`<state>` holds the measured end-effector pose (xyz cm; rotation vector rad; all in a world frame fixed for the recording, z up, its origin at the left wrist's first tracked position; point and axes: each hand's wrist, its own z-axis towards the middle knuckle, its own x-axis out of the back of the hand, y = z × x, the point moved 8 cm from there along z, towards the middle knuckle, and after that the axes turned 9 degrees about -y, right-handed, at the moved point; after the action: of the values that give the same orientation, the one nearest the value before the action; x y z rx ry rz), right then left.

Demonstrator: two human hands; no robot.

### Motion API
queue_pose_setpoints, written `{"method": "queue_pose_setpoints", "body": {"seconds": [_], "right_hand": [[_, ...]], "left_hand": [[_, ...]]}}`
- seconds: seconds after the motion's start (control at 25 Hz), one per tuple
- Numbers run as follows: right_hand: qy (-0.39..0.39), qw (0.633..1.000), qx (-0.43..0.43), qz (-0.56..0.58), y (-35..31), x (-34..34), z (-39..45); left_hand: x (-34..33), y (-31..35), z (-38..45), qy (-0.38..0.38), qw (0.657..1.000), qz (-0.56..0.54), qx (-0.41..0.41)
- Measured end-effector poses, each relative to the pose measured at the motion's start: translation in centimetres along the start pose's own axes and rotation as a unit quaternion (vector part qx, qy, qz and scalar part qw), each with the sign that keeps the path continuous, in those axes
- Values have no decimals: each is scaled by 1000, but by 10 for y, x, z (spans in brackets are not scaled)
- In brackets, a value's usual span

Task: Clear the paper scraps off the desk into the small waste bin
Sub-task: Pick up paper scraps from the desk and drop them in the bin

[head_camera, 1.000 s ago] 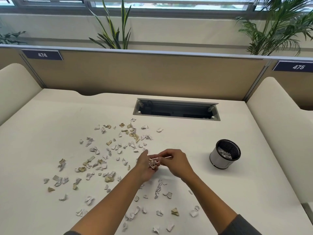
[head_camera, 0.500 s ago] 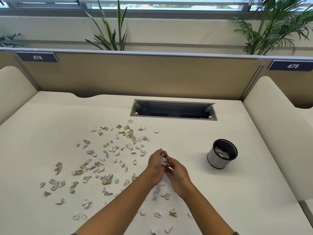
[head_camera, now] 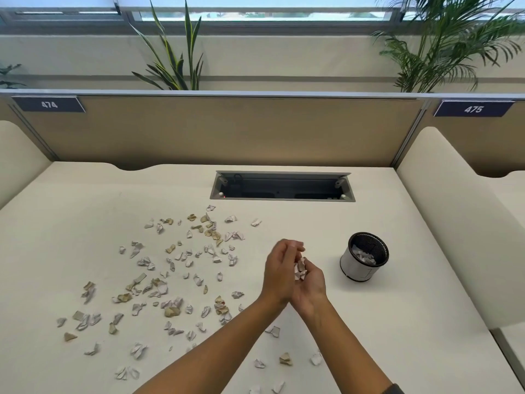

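Many white and tan paper scraps (head_camera: pixel 172 311) lie scattered over the left and near part of the cream desk (head_camera: pixel 71 223). Above the desk, my two hands are pressed together around a small bunch of crumpled scraps (head_camera: pixel 300 271). My left hand (head_camera: pixel 279 270) stands upright with its fingers curled over the bunch. My right hand (head_camera: pixel 311 287) cups it from below. The small waste bin (head_camera: pixel 352 275), white with a black rim, stands just right of my hands and holds some scraps.
An open cable tray (head_camera: pixel 282 189) is set into the desk at the back. A tan divider panel (head_camera: pixel 227 129) closes the far edge. Padded side partitions (head_camera: pixel 454 223) flank the desk on both sides. A few scraps (head_camera: pixel 285 359) lie near my forearms.
Both hands have moved right toward the bin, closing together around the gathered bunch of scraps. The view has shifted slightly.
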<state>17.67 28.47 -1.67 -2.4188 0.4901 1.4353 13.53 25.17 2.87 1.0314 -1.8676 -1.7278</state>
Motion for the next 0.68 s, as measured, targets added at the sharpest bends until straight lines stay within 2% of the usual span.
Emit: {"method": "queue_pose_setpoints", "body": {"seconds": [0.12,0.24,0.36,0.48,0.52,0.6,0.68], "right_hand": [[10,999,30,-20,-17,7,-2],[-15,997,50,-48,-37,0,-9],[-45,993,90,-56,-77,-19,-14],[-45,983,155,-89,-128,-34,-16],[-41,977,179,-112,-144,-37,-18],[-31,953,235,-189,-174,-38,-21],[-3,902,297,-314,-199,-38,-25]], "left_hand": [[25,3,8,23,995,89,-42],[44,-18,18,-30,971,236,-13],[59,-50,20,-124,917,377,35],[69,-72,19,-200,831,516,49],[70,-74,20,-212,809,546,41],[72,-76,20,-223,793,566,30],[73,-77,20,-225,787,574,17]]}}
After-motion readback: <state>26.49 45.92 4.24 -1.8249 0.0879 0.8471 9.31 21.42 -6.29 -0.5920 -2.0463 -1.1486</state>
